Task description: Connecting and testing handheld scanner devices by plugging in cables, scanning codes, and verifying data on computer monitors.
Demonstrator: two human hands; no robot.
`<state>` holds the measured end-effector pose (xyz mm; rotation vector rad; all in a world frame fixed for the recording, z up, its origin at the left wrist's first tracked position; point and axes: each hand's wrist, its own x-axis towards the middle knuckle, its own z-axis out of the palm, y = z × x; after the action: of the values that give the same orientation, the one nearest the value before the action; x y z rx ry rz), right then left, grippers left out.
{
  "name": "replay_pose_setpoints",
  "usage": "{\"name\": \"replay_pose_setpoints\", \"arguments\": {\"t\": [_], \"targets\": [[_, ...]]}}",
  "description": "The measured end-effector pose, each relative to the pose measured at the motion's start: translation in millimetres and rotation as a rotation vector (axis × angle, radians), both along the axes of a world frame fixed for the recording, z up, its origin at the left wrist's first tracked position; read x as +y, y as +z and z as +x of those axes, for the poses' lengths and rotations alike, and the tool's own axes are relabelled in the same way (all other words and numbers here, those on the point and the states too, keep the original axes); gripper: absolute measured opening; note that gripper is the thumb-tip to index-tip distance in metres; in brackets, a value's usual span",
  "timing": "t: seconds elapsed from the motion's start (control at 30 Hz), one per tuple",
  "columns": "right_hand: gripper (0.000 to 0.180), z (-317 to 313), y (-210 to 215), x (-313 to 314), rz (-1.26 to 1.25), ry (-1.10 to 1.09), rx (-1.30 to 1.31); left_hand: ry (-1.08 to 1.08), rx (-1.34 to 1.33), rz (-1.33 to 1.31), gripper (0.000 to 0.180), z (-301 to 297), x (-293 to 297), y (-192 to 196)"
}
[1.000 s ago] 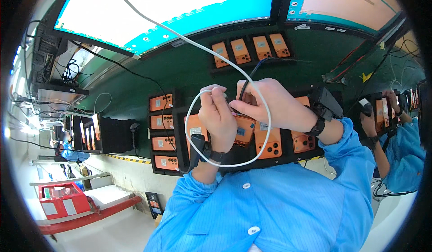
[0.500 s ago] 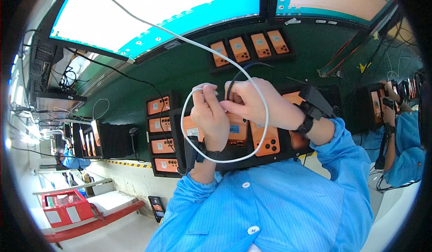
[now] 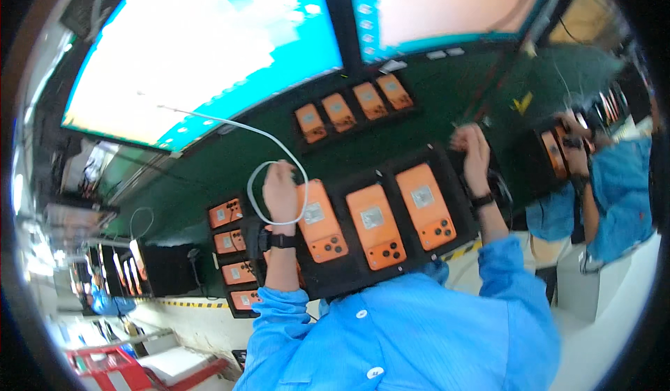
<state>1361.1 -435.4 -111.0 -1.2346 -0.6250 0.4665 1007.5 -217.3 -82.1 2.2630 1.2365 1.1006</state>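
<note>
My left hand [image 3: 280, 190], closed at the left end of a black tray [image 3: 354, 267], pinches a white cable [image 3: 305, 176]. The cable loops around that hand and runs up toward the left monitor. Just right of it, three orange phones lie camera-side up: one by my fingers [image 3: 321, 218], a middle one [image 3: 377, 227] and a right one [image 3: 426, 206]. Another orange phone is partly hidden under my left wrist. Raised beyond the tray's right edge is my right hand [image 3: 474, 155]; motion smears its fingers, so I cannot make out anything in them.
Several orange phones sit in a far tray [image 3: 356, 127] and a left tray [image 3: 236, 271]. Two monitors, left [image 3: 202, 56] and right [image 3: 453, 7], stand behind. A co-worker's blue sleeve [image 3: 618, 196] is at the right. A red frame [image 3: 112, 370] stands low left.
My hands have separated; the right has swung right, past the tray's end. The left has moved left with the white cable. The view has shifted, and the phones between my hands are now uncovered.
</note>
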Motion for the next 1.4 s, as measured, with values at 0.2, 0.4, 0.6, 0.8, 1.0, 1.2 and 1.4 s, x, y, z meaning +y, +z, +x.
{"name": "replay_pose_setpoints", "arguments": {"t": [0.2,0.4,0.6,0.8,1.0,1.2,1.4], "targets": [[0.035,23.5,-146.9,-83.1,-0.664,-0.429,-0.876,0.105,0.085,-0.28,0.033,25.3,-22.0,11.3],[0.043,22.6,-240.0,-117.9,-0.805,-0.362,-1.01,0.135,0.087,-0.232,0.035,16.6,-27.6,13.7],[0.042,23.8,-255.8,-113.7,-0.903,-0.474,-1.123,0.13,0.085,-0.182,0.034,18.2,-26.6,16.4],[0.039,23.3,-254.9,-117.8,-0.877,-0.559,-1.044,0.11,0.088,-0.236,0.034,23.1,-24.0,14.7],[0.034,29.7,-260.4,-121.0,-0.876,-0.563,-1.085,0.112,0.095,-0.181,0.034,21.0,-24.9,16.8],[0.031,26.5,-259.4,-119.7,-0.889,-0.614,-1.059,0.104,0.078,-0.199,0.034,22.8,-23.9,16.0],[0.029,21.8,-252.3,-115.5,-0.919,-0.62,-1.052,0.113,0.089,-0.237,0.035,21.9,-26.1,20.7]]}}
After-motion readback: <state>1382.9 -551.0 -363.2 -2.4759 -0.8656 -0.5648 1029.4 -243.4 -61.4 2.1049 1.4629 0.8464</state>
